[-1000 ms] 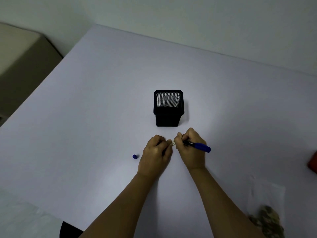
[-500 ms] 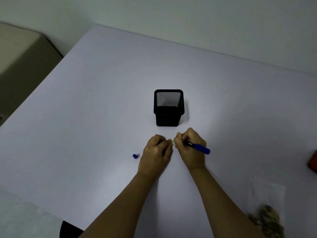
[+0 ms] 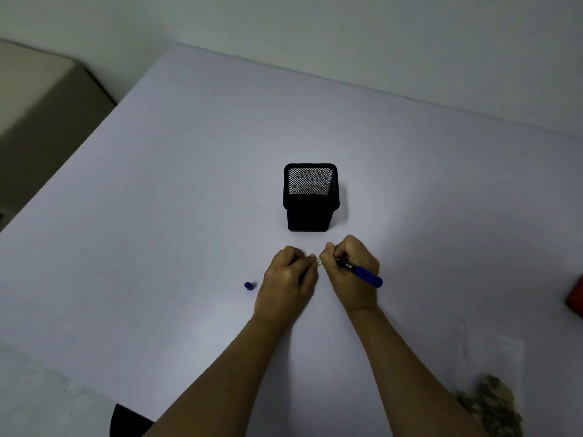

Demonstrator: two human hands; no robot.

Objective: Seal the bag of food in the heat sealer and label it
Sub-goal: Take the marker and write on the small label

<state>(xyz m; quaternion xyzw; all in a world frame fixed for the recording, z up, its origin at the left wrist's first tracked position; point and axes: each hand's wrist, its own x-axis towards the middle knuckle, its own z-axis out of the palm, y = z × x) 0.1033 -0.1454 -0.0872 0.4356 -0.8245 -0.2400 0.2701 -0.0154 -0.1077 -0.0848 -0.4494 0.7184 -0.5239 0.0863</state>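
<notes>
STEP: labelling | small blue pen cap [image 3: 248, 285] lies loose on worktop [image 3: 157, 216] | your left hand [image 3: 288, 279] pinches small white label [image 3: 319, 262] | your right hand [image 3: 353, 272] grips blue marker pen [image 3: 362, 273] | clear plastic bag of food [image 3: 492, 383] lies near right, apart | NEXT: likely write, then stick label on bag.

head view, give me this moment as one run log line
right hand: holds pen | left hand: steadies white label | cap: off, on table | bag: untouched, right
</notes>
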